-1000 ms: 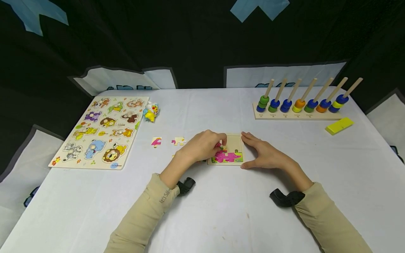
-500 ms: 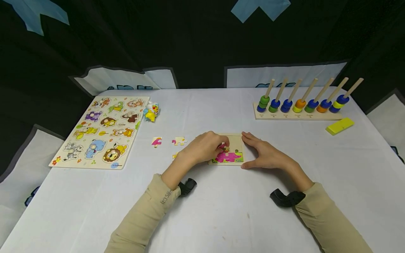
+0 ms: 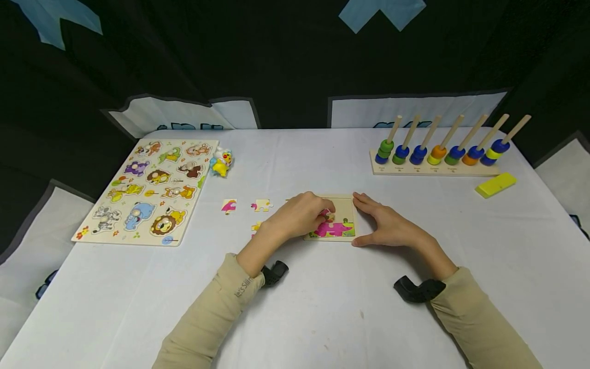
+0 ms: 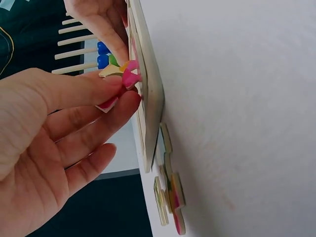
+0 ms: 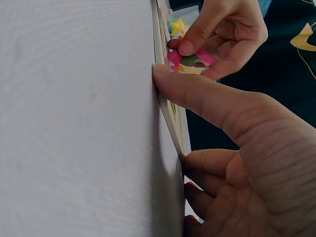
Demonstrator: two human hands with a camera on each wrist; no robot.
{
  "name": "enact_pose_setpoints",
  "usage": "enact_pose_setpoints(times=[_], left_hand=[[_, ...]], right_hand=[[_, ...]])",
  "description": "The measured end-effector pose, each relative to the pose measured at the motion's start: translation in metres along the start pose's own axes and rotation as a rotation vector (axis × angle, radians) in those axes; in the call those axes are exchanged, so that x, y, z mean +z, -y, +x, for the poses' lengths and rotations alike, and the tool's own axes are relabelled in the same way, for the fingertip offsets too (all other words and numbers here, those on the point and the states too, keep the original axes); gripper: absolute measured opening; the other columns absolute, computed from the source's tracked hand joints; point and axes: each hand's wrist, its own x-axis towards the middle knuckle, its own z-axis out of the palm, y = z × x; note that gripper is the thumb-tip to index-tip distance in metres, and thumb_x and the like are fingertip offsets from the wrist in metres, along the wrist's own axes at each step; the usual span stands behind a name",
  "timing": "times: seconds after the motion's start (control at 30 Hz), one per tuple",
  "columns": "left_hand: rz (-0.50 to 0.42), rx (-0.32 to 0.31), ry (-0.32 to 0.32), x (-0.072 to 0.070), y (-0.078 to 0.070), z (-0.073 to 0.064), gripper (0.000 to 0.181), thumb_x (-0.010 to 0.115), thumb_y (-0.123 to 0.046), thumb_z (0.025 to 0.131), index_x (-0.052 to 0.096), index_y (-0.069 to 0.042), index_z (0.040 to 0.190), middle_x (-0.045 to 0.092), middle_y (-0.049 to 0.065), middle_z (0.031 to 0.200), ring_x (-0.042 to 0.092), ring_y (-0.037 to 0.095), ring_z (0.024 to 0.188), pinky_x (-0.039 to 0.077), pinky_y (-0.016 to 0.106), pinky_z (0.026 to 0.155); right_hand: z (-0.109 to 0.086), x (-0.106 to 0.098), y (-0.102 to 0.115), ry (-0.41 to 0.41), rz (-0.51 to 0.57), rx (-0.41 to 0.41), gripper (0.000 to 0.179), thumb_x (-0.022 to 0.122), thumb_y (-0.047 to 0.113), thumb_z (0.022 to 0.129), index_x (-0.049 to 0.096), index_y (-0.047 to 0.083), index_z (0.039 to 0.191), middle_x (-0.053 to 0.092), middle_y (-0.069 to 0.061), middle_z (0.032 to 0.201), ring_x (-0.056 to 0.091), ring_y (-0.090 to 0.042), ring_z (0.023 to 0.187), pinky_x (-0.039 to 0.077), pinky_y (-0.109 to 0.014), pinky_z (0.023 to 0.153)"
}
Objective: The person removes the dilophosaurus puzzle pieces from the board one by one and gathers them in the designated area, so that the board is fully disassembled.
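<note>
In the head view my left hand [image 3: 297, 216] is over the left part of a small wooden puzzle tray [image 3: 343, 206]. Its thumb and fingertips pinch a jigsaw piece [image 4: 131, 78] with pink and pale yellow on it, held tilted right at the tray's surface. Pink crocodile-like pieces [image 3: 334, 230] fill the tray's lower strip; its upper right shows bare wood. My right hand [image 3: 386, 225] spans the tray's right side, thumb [image 5: 170, 81] at the near corner and the other fingers along the edge, mostly straight. The left hand hides the tray's left side.
Loose jigsaw pieces lie left of the tray, among them a pink one [image 3: 229, 206] and a yellow one [image 3: 262, 205]. An animal peg puzzle board [image 3: 207, 158] and a chick toy [image 3: 222, 164] stand farther left. At back right are a bead stacker [image 3: 433, 171] and a yellow block [image 3: 496, 185].
My left hand has shifted slightly right and toward me over the tray, still pinching the piece. The right hand stays at the tray's edge.
</note>
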Motion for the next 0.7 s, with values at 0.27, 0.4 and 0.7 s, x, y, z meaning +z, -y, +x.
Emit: enact_pose_setpoints(times=[0.27, 0.4, 0.7], left_hand=[[0.014, 0.008, -0.018, -0.002, 0.001, -0.001, 0.017, 0.062, -0.006, 0.089, 0.073, -0.013, 0.1, 0.071, 0.0, 0.09, 0.057, 0.012, 0.074, 0.049, 0.025, 0.069], [-0.005, 0.002, -0.036, -0.004, 0.002, -0.002, 0.014, 0.063, -0.009, 0.089, 0.072, -0.013, 0.098, 0.069, -0.001, 0.083, 0.054, 0.011, 0.068, 0.044, 0.023, 0.062], [-0.068, -0.026, -0.08, -0.014, 0.006, -0.007, 0.007, 0.065, -0.013, 0.089, 0.07, -0.015, 0.093, 0.064, -0.004, 0.072, 0.049, 0.008, 0.061, 0.038, 0.021, 0.056]], right_hand=[[-0.001, 0.0, 0.0, -0.002, 0.005, 0.005, 0.1, 0.08, 0.036, 0.075, 0.025, -0.001, 0.15, 0.015, -0.016, 0.16, 0.012, -0.038, 0.148, 0.019, -0.058, 0.115], [-0.001, 0.0, 0.001, -0.002, 0.007, 0.0, 0.1, 0.08, 0.037, 0.075, 0.025, -0.001, 0.15, 0.015, -0.017, 0.16, 0.012, -0.038, 0.147, 0.019, -0.058, 0.114], [-0.001, -0.001, 0.001, -0.001, 0.01, -0.01, 0.1, 0.08, 0.037, 0.075, 0.025, -0.002, 0.149, 0.015, -0.018, 0.16, 0.013, -0.039, 0.147, 0.019, -0.058, 0.114]])
